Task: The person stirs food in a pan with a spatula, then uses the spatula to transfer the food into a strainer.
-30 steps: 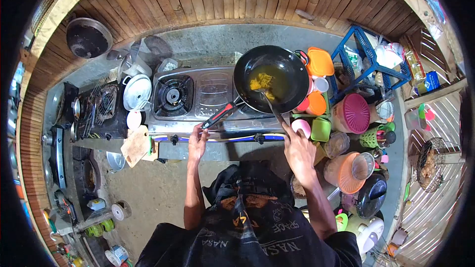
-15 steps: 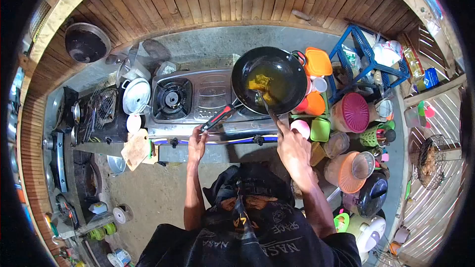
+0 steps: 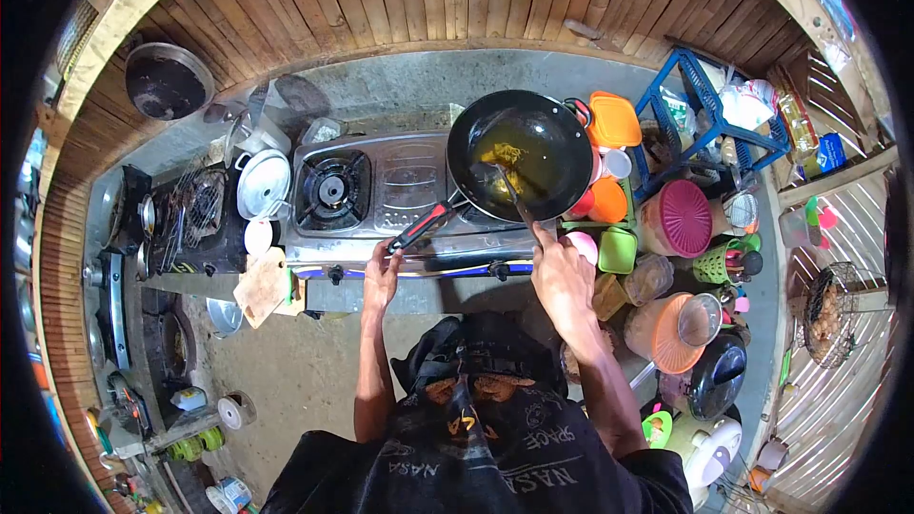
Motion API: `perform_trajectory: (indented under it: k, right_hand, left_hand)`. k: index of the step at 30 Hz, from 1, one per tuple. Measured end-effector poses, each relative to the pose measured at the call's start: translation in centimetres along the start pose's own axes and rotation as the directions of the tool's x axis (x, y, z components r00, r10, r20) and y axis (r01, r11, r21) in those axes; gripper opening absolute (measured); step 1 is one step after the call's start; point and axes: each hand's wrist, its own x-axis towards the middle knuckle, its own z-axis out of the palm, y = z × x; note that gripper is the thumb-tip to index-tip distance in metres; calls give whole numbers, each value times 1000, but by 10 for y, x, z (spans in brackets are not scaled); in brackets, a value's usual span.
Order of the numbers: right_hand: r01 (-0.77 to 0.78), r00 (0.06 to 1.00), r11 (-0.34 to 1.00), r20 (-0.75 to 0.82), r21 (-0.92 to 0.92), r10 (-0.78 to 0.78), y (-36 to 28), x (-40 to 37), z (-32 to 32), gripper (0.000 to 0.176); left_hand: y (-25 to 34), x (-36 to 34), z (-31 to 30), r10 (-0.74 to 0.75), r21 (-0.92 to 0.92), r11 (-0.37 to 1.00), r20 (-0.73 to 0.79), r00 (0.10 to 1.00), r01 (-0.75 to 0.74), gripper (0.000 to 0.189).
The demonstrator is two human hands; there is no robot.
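A black wok [image 3: 562, 167] sits over the right side of the stove [image 3: 405, 252]. Its red and black handle [image 3: 426, 225] points toward me, and my left hand [image 3: 383, 271] is closed around the handle's end. Inside the wok, yellow food [image 3: 502, 154] lies in shiny yellowish liquid. My right hand [image 3: 562, 281] grips a spatula [image 3: 519, 202] by its long handle. The spatula's dark blade is down in the wok, against the food at its left side. The burner under the wok is hidden.
Left of the wok is a bare burner [image 3: 331, 191]. A lidded aluminium pot [image 3: 263, 186] and a cutting board [image 3: 261, 287] stand farther left. Plastic containers, including an orange one [image 3: 614, 120] and a pink-lidded one [image 3: 676, 217], crowd the right, beside a blue rack [image 3: 700, 114].
The spatula's blade has shifted slightly up and left in the wok, and the food has been pushed about. My right hand moved a little; my left hand stays on the handle.
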Motion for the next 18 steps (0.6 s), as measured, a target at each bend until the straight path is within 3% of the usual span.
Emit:
perform_trajectory:
  k: [2,4,7,11,16,18]
  right_hand:
    - [54,997,997,-60,-53,-57,7,5,-3,41]
    - [3,998,998,-60,-68,-7,15,-2,-15,40]
    - [-16,997,998,-80,-55,12,25,-25,-40,38]
    - [51,992,993,-109,-110,-63,43,-41,-33,39]
    - [26,992,992,-119,-127,-41,39,-13,0,46]
    - [18,989,997,-143,-69,-28,38,1,6,37]
  left_hand:
    - [-3,2,0,-8,4,1000,-4,1000,8,40]
    - [-7,4,1,-16,8,1000,-12,1000,16,40]
    - [-12,2,2,101,-9,995,-60,993,-102,50]
    - [-8,1,1,61,-5,998,-40,997,-62,47]
    - [14,2,5,-8,38,999,-28,1000,9,43]
    - [13,2,5,38,-22,999,-50,998,-40,42]
